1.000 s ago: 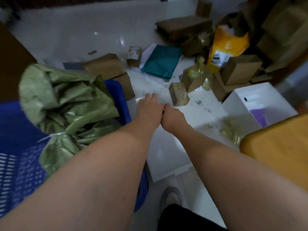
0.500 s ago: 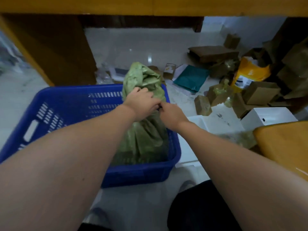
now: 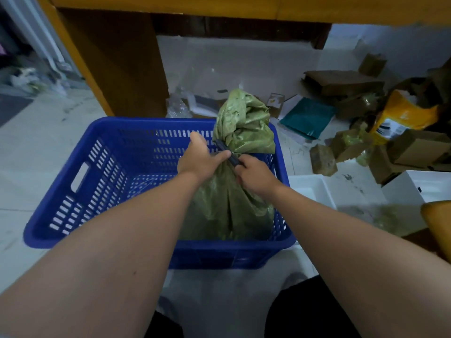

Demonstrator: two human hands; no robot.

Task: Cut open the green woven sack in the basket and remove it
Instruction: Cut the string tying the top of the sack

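Observation:
A green woven sack (image 3: 234, 206) stands upright in the right end of a blue slotted basket (image 3: 102, 181), its gathered top sticking up above the rim. My left hand (image 3: 201, 158) is wrapped around the sack's tied neck. My right hand (image 3: 253, 175) holds a dark cutter (image 3: 228, 152) with its tip laid against the neck, just above my left thumb. The tie around the neck is hidden by my hands.
A yellow wooden desk (image 3: 117, 69) stands behind the basket. Cardboard boxes (image 3: 344, 81), a teal mailer (image 3: 308, 117), a yellow bag (image 3: 400, 118) and white boxes (image 3: 419, 184) litter the floor on the right. A yellow wooden edge (image 3: 439, 228) juts in at far right.
The view swung from the littered floor to the basket. Both hands came onto the sack's neck, and the dark cutter in my right hand now shows against it.

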